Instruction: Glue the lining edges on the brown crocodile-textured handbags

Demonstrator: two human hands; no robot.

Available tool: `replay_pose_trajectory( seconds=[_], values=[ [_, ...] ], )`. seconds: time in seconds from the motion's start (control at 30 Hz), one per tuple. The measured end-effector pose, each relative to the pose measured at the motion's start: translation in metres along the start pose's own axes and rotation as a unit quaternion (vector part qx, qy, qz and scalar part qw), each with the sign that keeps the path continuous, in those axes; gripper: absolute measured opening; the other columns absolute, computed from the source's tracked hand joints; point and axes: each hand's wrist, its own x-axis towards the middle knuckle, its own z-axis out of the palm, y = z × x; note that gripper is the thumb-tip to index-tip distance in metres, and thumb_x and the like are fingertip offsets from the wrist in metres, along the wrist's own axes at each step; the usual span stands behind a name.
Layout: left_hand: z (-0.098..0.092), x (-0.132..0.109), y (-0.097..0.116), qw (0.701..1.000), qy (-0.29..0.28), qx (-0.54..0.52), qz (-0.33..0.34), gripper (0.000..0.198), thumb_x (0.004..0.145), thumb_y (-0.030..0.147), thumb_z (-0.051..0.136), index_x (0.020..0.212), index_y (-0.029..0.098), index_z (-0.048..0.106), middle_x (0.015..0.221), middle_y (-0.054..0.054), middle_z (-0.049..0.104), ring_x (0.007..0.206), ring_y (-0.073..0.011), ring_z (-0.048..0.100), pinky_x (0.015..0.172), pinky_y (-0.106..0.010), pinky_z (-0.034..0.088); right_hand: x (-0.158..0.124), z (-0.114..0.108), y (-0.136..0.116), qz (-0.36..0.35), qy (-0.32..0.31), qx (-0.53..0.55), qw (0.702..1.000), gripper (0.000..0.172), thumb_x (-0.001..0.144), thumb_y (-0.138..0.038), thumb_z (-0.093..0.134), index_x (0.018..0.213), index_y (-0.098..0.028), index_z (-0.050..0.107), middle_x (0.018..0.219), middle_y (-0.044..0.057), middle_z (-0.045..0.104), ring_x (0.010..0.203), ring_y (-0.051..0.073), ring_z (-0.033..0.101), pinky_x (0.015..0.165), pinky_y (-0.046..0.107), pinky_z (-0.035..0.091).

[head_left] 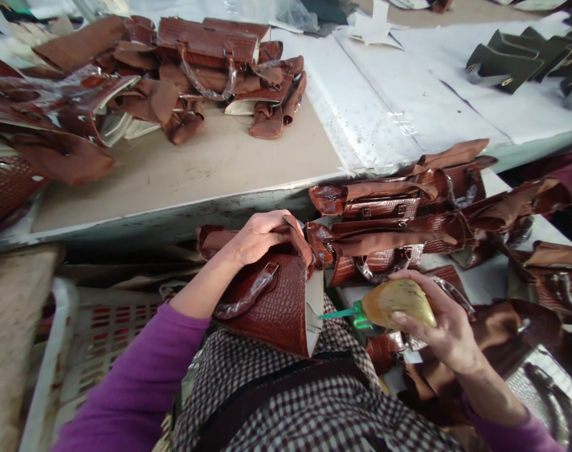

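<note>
A brown crocodile-textured handbag [279, 301] rests on my lap, its pale inner edge facing right. My left hand [264, 235] is closed over its top, gripping the brown material there. The bag's handle [248, 298] is wrapped in clear plastic. In my right hand [439, 320] is a yellowish glue bottle [399, 302], held on its side with the fingers wrapped round it. Its thin green nozzle [337, 313] points left, and the tip is at the bag's pale edge; whether it touches I cannot tell.
Brown handbags [380, 245] stand in rows to the right, close to my right hand. More brown bags [210, 44] are piled on the table [210, 163] ahead. Dark green pieces [512, 59] lie at the far right. A white plastic basket [97, 314] stands at my left.
</note>
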Motion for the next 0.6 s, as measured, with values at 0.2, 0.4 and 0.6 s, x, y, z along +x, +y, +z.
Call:
replay_pose_trajectory(
  seconds=[0.2, 0.4, 0.6],
  values=[
    [0.005, 0.000, -0.001, 1.000, -0.005, 0.000, 0.014, 0.008, 0.090, 0.022, 0.072, 0.086, 0.015, 0.074, 0.092, -0.007, 0.071, 0.087, -0.0187, 0.070, 0.081, -0.030, 0.060, -0.006, -0.005, 0.000, 0.062, -0.021, 0.032, 0.997, 0.045, 0.077, -0.030, 0.090, 0.118, -0.030, 0.072, 0.092, 0.001, 0.075, 0.074, 0.021, 0.070, 0.064, 0.022, 0.060],
    [0.006, -0.003, -0.003, 0.999, 0.023, 0.025, 0.028, 0.005, 0.091, 0.019, 0.071, 0.089, 0.017, 0.075, 0.093, -0.005, 0.071, 0.090, -0.0179, 0.069, 0.086, -0.030, 0.058, -0.010, -0.003, 0.020, 0.107, 0.061, 0.183, 0.975, 0.049, 0.076, -0.046, 0.087, 0.119, -0.026, 0.074, 0.092, 0.005, 0.074, 0.075, 0.025, 0.068, 0.062, 0.027, 0.060],
    [0.009, -0.009, -0.004, 0.999, 0.031, 0.033, 0.030, 0.004, 0.092, 0.018, 0.070, 0.090, 0.017, 0.074, 0.092, -0.005, 0.071, 0.084, -0.0162, 0.071, 0.078, -0.026, 0.060, -0.012, 0.000, 0.029, 0.096, 0.162, 0.142, 0.972, 0.047, 0.079, -0.041, 0.087, 0.121, -0.028, 0.072, 0.100, 0.003, 0.073, 0.084, 0.022, 0.066, 0.070, 0.025, 0.058]
  ],
)
